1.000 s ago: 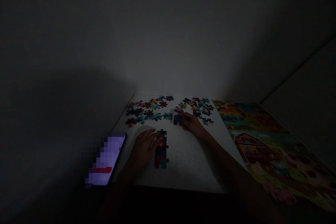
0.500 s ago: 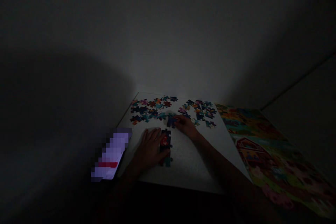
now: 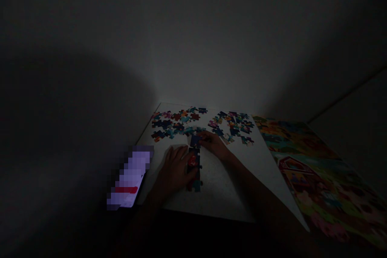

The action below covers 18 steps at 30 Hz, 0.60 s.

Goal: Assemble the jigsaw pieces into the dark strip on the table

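Observation:
Between the fingers of my right hand (image 3: pixel 213 144) is a dark blue jigsaw puzzle piece (image 3: pixel 195 141). It sits just above the far end of a short joined strip of puzzle pieces (image 3: pixel 194 169), dark with a red patch; whether the two touch I cannot tell. My left hand (image 3: pixel 173 167) lies spread on the white table (image 3: pixel 223 185), its thumb and a finger resting on the strip's left side. Part of the strip is hidden under those fingers. The light is dim, so fine detail is lost.
Loose puzzle pieces (image 3: pixel 172 123) lie at the far left of the table, more loose pieces (image 3: pixel 234 125) at the far right. A lit phone (image 3: pixel 133 177), partly pixelated, is at the left edge. A colourful farm picture (image 3: pixel 317 181) lies to the right. A wall rises behind.
My right hand has brought the blue piece slightly left and closer to the strip's far end. My left hand stays on the strip. The whole view has shifted a little.

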Tool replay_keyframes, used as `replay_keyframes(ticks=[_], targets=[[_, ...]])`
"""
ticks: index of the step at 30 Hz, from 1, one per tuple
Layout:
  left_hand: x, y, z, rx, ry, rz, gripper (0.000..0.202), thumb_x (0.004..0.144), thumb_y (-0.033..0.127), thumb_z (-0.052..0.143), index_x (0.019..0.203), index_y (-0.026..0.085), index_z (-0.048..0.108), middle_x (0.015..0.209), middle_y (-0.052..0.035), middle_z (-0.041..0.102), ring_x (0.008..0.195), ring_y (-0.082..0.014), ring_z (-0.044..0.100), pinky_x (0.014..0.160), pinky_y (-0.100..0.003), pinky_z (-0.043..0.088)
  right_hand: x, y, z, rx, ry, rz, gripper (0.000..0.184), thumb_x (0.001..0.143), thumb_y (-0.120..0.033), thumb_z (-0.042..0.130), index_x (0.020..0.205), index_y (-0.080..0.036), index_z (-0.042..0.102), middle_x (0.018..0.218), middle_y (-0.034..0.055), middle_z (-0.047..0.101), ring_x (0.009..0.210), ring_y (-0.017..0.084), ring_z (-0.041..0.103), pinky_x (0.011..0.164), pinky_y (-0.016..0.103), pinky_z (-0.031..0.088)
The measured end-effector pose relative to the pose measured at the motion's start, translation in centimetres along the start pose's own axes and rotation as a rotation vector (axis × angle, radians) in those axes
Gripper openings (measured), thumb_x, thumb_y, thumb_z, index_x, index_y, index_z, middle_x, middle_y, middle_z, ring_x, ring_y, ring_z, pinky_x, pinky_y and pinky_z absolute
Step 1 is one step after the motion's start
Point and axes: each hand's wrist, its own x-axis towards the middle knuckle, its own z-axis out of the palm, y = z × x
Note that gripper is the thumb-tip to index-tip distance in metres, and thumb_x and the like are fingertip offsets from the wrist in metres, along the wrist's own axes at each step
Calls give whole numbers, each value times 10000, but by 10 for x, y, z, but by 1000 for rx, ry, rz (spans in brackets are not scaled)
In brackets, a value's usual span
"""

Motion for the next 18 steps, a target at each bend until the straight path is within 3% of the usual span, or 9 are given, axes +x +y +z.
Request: replay_keyframes(ticks=[9,18], targets=[[0,1,2,4,34,-1,404,952,424,513,1305,233,555,1419,-102,515,1370,-290,397,1184,-583,212,1,4,2,17,-28,-11,279,773,-290,698,1040,-215,671,810,-1,598,763,162,584,739,306,466],[2,1,4,44,11,-14,524,931,469,519,1374,189,499,1474,-156,461,1403,-318,366,1176,-581,223,1,8,4,-211,-5,-17,297,823,-287,664,1117,-241,661,879,10,656,813,181,611,753,306,467]])
